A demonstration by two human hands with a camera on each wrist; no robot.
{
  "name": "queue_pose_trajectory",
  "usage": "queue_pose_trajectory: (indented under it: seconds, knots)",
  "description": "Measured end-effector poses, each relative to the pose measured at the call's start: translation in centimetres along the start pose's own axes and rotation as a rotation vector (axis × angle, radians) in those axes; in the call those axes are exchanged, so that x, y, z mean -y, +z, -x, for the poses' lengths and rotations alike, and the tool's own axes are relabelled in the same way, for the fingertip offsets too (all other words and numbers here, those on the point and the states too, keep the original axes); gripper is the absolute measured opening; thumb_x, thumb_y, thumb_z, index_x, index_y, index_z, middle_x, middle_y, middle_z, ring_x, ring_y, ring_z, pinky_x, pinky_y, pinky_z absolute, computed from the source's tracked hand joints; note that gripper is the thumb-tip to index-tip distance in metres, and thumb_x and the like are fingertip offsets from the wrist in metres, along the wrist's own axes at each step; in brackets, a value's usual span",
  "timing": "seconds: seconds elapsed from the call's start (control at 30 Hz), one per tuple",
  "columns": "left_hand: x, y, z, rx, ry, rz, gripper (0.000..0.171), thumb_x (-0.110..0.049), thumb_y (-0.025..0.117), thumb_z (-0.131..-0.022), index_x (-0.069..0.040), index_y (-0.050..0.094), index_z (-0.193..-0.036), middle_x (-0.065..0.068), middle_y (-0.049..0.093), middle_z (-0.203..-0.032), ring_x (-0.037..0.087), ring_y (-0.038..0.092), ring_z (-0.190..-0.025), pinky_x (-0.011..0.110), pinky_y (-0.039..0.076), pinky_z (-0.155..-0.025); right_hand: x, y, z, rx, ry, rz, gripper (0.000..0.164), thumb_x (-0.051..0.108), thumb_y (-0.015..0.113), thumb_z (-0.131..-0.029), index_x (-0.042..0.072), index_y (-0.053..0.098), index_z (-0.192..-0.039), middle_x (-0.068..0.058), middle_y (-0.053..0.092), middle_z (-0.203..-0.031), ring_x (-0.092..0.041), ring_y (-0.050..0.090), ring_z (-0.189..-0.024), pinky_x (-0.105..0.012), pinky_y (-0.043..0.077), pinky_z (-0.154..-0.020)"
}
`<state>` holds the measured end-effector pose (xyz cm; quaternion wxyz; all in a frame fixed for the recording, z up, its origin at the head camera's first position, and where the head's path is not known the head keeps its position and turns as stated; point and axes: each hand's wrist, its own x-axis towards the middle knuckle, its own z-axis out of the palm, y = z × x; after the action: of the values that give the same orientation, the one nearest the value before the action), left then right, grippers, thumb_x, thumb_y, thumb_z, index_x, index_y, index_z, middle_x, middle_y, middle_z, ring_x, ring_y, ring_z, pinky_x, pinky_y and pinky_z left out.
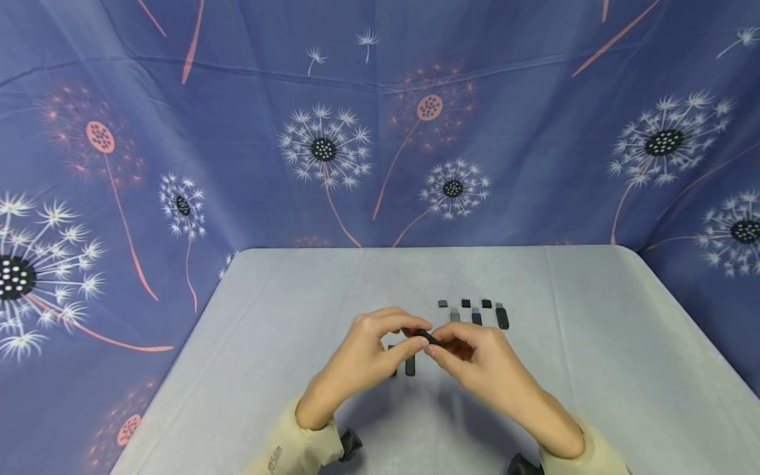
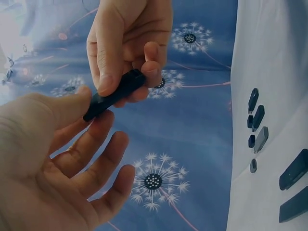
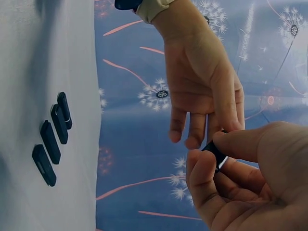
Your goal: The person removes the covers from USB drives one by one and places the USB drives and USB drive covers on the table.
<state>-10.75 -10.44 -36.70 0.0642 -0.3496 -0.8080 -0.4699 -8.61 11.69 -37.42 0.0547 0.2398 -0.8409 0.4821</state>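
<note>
The black memory stick (image 2: 122, 91) sits in the air between the two sets of fingers, above the desk (image 1: 285, 316). The left hand (image 1: 373, 340) pinches one end with thumb and forefinger, its other fingers loose and clear; the right hand (image 1: 485, 353) grips the other end between thumb and curled fingers. Whether there is a seam under the fingertips is hidden.

Just beyond the right fingers lie three uncapped sticks (image 1: 502, 316), and past those three loose caps (image 1: 466, 303), so the step in hand looks like parting a cap from its body. For that, keep each pinch on its own side of the joint, hold both ends in one line and pull straight along the length; twisting or bending could strain the plug. Ease off as it gives, or a small cap may fly from the fingers. Keep the work low over the desk, and away from the dark sticks (image 3: 50, 142) lying below the left fingers.
</note>
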Motion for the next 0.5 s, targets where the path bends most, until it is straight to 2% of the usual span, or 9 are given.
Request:
queue_pose_trajectory:
  seconds: [0.13,0.3,0.37,0.5]
  knots:
    - [-0.08,0.23,0.01,-0.008,-0.023,0.000,0.020,-0.025,0.073,-0.097,-0.018,0.077,-0.115,-0.007,0.075,-0.107,0.003,0.067,-0.096,0.026,0.056,-0.085,0.05,0.01,0.10,-0.016,-0.030,0.017,0.009,0.013,0.077,-0.094,0.020,0.076,-0.098,0.012,0.073,-0.087,-0.001,0.065,-0.071,-0.024,0.057,-0.062]
    - [-0.21,0.52,-0.11,-0.016,-0.026,0.007,0.012,-0.021,0.073,-0.097,-0.019,0.079,-0.108,-0.011,0.074,-0.102,0.002,0.066,-0.094,0.024,0.056,-0.079,-0.04,-0.07,0.25,-0.015,-0.070,0.032,0.009,0.012,0.077,-0.094,0.019,0.076,-0.099,0.013,0.072,-0.089,0.000,0.065,-0.073,-0.024,0.056,-0.063]
    - [-0.26,0.70,-0.11,-0.020,-0.017,0.015,0.011,-0.019,0.074,-0.096,-0.018,0.079,-0.106,-0.010,0.074,-0.100,0.002,0.066,-0.093,0.024,0.056,-0.080,-0.17,-0.08,0.30,0.010,-0.091,0.031,0.009,0.013,0.076,-0.095,0.020,0.076,-0.102,0.014,0.073,-0.090,0.001,0.065,-0.073,-0.023,0.056,-0.062]
    - [-0.31,1.06,-0.11,-0.007,-0.005,0.029,0.010,-0.019,0.075,-0.097,-0.017,0.079,-0.105,-0.008,0.074,-0.098,0.002,0.066,-0.092,0.027,0.058,-0.081,-0.55,-0.04,0.19,0.058,-0.189,0.070,0.009,0.014,0.073,-0.097,0.023,0.074,-0.097,0.017,0.066,-0.080,0.005,0.054,-0.064,-0.019,0.050,-0.054]
